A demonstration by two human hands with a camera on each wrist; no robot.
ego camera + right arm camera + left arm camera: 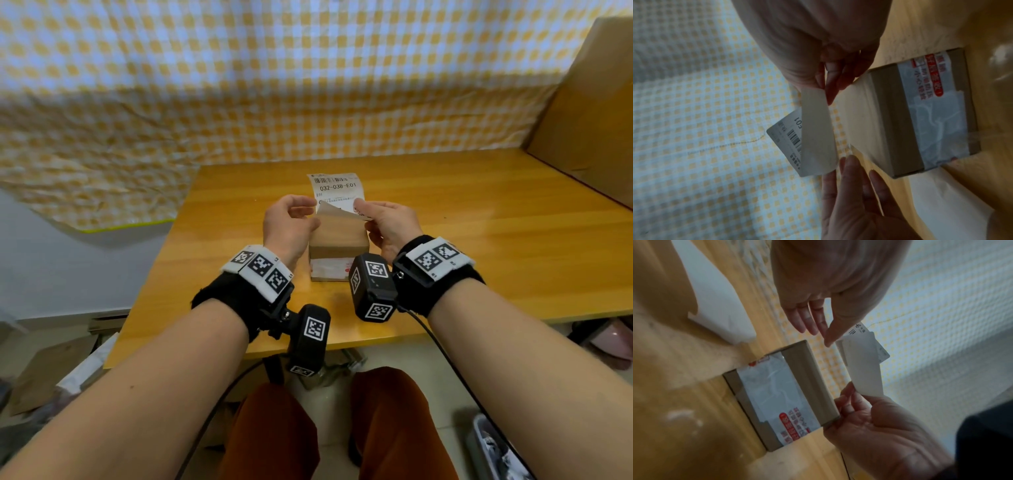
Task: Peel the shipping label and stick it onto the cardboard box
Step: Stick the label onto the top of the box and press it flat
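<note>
A white shipping label [337,187] printed "032-038-E01" is held upright over a small cardboard box [337,248] on the wooden table [479,240]. My right hand [359,212] pinches the label's lower right corner, which curls back as a pale flap [816,129]. My left hand [313,212] holds the sheet's left edge between thumb and fingertip, its other fingers [807,321] nearly straight. The box [777,394] carries white tape with red print on its near side. The lower part of the label is hidden behind the flap and my hands.
A large cardboard box [589,120] leans at the back right of the table. A yellow checked cloth [239,85] hangs behind. The table's front edge [239,349] lies near my wrists, with my knees below it.
</note>
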